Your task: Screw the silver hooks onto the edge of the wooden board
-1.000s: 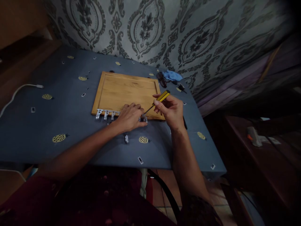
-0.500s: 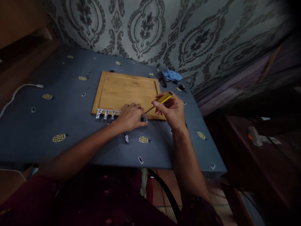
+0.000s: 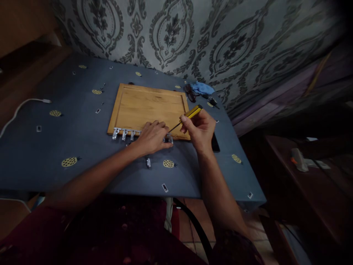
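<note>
A framed wooden board point(image 3: 149, 105) lies flat on the table. Along its near edge runs a metal strip with several hooks point(image 3: 124, 134), partly covered by my left hand point(image 3: 151, 138). That hand rests palm down over the strip, fingers laid out and thumb stretched to the right. In my right hand point(image 3: 203, 130) is a screwdriver point(image 3: 193, 112) with a yellow and black handle, gripped between thumb and fingers. Its shaft slants down left to the board's near edge beside my left fingertips; what the tip touches is hidden. A loose metal hook piece point(image 3: 148, 162) lies nearer me.
Beyond the board's right corner are dark glasses point(image 3: 191, 94), a blue cloth point(image 3: 204, 88) and keys point(image 3: 213, 102). A flat black object point(image 3: 216, 142) lies right of my right hand. Small screws point(image 3: 103, 85) and a white cable point(image 3: 22, 105) lie to the left. A patterned wall backs the table.
My right hand has shifted slightly, and the screwdriver's handle sits a little higher and further left. More of the flat black object shows. My left hand stays in place.
</note>
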### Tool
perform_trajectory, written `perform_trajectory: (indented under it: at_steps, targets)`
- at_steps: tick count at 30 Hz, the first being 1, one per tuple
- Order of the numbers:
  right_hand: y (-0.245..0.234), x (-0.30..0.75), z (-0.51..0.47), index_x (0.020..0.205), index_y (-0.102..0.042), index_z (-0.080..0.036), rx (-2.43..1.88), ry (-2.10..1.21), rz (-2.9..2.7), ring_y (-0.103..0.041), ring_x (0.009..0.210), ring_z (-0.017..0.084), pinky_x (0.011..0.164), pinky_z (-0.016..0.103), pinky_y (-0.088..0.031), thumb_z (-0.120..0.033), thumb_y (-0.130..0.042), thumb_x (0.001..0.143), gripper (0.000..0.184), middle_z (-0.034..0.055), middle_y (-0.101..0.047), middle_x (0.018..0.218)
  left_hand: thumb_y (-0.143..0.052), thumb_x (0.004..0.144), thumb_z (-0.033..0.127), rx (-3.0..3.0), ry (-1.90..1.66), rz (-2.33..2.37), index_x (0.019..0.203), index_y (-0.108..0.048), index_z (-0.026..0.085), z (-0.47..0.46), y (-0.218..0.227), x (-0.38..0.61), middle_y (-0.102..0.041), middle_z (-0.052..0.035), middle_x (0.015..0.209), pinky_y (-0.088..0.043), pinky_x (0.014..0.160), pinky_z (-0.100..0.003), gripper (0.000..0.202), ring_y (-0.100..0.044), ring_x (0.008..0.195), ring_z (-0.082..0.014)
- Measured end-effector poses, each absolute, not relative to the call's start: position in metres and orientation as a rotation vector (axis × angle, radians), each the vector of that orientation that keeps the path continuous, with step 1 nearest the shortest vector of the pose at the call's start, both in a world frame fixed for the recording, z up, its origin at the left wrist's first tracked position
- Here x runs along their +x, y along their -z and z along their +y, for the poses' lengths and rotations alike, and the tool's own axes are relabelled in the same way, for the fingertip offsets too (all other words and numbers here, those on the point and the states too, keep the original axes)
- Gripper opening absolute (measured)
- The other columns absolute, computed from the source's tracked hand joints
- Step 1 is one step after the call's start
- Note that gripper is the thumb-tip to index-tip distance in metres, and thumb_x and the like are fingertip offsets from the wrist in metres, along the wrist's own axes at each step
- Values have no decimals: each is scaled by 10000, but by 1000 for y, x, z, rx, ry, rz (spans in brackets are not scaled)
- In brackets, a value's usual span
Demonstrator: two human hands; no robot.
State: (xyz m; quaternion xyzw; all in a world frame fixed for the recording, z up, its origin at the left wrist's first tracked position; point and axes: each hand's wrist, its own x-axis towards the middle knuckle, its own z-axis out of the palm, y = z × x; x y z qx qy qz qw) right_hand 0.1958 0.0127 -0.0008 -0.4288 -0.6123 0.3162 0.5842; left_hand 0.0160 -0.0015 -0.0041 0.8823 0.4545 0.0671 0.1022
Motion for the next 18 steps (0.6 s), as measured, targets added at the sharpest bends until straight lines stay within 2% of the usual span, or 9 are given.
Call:
perform_trajectory:
  at_steps: [5, 11, 18]
  targets:
    - [0, 200, 14, 779, -613, -266, -1023, -664, -1394, -517, 435, 90, 401, 261, -450, -682, -897, 709, 508, -37, -603, 689, -734, 975, 495, 2585, -188, 1348, 1211, -719, 173, -1, 3, 16, -709, -132, 1273, -467, 1019, -443, 400, -604, 1247, -336]
    - [0, 199, 14, 759, -608, -259, -1022, -717, -1425, -510, 431, 81, 405, 259, -473, -684, -902, 698, 520, -40, -621, 702, -718, 983, 518, 2605, -188, 1350, 1216, -713, 179, -1, 4, 16, -707, -128, 1266, -465, 1007, -428, 411, -607, 1243, -331]
    - [2, 196, 14, 763, -623, -249, -984, -773, -1413, -522, 434, 77, 408, 246, -471, -586, -938, 702, 466, -64, -602, 682, -722, 987, 498, 2594, -177, 1346, 1227, -710, 154, -2, 3, 17, -711, -140, 1287, -472, 1028, -440, 419, -614, 1261, -338]
